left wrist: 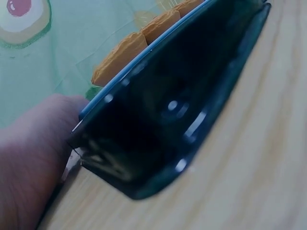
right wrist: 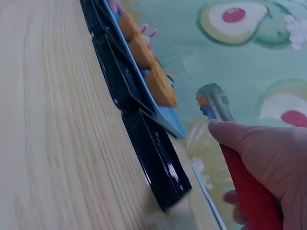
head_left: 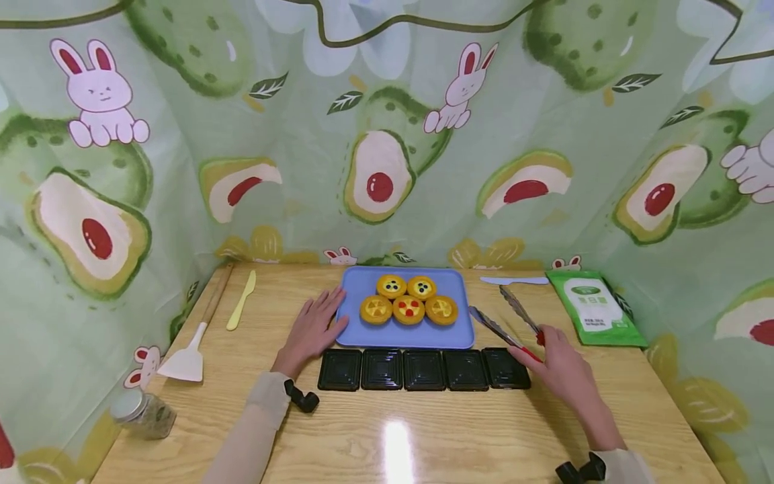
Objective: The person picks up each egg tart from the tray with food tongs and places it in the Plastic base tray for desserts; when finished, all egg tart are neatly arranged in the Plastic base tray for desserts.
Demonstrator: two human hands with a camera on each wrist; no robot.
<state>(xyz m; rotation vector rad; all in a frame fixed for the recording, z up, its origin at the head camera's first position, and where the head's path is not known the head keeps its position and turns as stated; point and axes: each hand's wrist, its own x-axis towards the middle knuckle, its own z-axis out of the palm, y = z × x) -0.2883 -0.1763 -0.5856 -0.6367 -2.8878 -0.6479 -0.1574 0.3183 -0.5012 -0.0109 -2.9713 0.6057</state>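
Observation:
My left hand (head_left: 313, 329) lies against the left edge of a blue tray (head_left: 355, 282), its fingers extended. Several egg tarts sit on the tray in two rows; the front middle tart (head_left: 408, 310) has red pieces on top. In my right hand (head_left: 565, 370) I hold metal tongs (head_left: 499, 331) with red handles. Their arms are spread, with nothing between the tips, right of the tray. A row of black plastic boxes (head_left: 383, 369) runs along the tray's front edge. In the right wrist view the thumb presses along the red handle (right wrist: 249, 191).
At the left lie a spatula (head_left: 184, 359) with a wooden handle and a yellow knife (head_left: 242, 300), with a lidded jar (head_left: 144, 413) nearer me. A pale blue knife (head_left: 514, 280) and a green packet (head_left: 595, 309) lie at the back right. A printed cloth surrounds the table.

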